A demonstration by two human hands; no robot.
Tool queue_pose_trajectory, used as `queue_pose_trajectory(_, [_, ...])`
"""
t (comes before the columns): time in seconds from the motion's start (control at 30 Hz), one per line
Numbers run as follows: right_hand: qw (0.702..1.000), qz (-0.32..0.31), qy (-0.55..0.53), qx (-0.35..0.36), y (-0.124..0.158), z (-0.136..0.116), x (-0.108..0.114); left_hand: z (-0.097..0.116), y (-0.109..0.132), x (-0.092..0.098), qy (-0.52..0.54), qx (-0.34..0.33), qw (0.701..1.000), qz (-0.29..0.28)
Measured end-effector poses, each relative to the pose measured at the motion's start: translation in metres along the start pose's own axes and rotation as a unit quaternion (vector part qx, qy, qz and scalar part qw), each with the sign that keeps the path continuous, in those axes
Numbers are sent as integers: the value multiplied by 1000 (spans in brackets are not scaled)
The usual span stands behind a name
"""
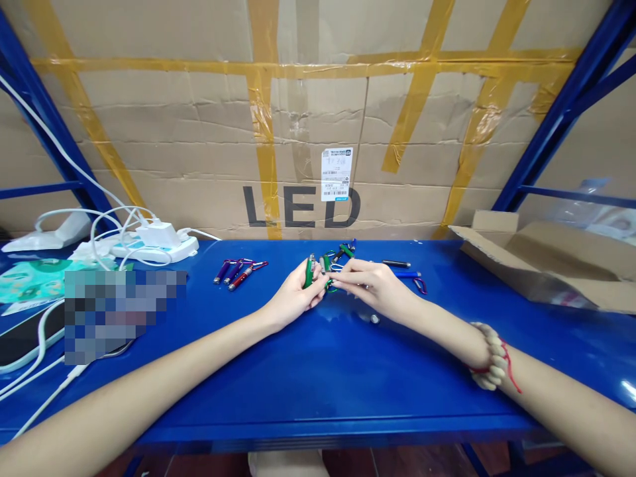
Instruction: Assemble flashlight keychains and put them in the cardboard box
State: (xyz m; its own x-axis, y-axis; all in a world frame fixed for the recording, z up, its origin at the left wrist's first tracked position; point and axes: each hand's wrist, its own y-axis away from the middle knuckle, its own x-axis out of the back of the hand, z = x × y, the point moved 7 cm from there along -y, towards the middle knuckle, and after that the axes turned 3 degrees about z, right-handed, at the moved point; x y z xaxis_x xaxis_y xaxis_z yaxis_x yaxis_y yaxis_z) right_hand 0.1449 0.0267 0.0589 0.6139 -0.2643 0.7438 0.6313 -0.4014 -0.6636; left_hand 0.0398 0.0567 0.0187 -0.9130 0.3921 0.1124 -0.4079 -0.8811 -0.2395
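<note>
- While the left hand (301, 291) curls round a green tube (310, 271), the right hand (380, 285) comes in tight beside it, fingertips pinched together; whether they grip anything, I cannot tell.
- We're over the middle of the worktop (278, 377), nearer its far edge, and that tube looks light, stiff and smooth, probably a touch slippery; around the barrel is the place to hold it, clear of the silvery tip.
- One silvery disc (374, 318) lies just on the near-edge side of the right hand: tiny, likely easy to lose.
- Beyond the hands, a green-and-black cluster (346, 250) sits toward the far edge, partly hidden, so no sure count.
- Out to the left, three tubes: two purple tubes (227, 272), one red tube (240, 279).
- Over to the right, two more: one black tube (396, 264), one blue tube (403, 274).
- Near the far left corner, one power strip (186, 250); at the far right corner, one open carton (517, 268).
- Behind the far edge, one cardboard wall (199, 152) marked LED!
</note>
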Motion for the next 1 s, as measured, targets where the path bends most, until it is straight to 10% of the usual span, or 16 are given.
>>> queue_pose_trajectory(0.57, [998, 61, -19, -8, 3, 3, 4, 1, -1, 2, 34, 29, 999, 12])
queue_pose_trajectory(1.0, [990, -126, 65, -11, 4, -3, -17, 3, -2, 5, -169, -79, 982, -21])
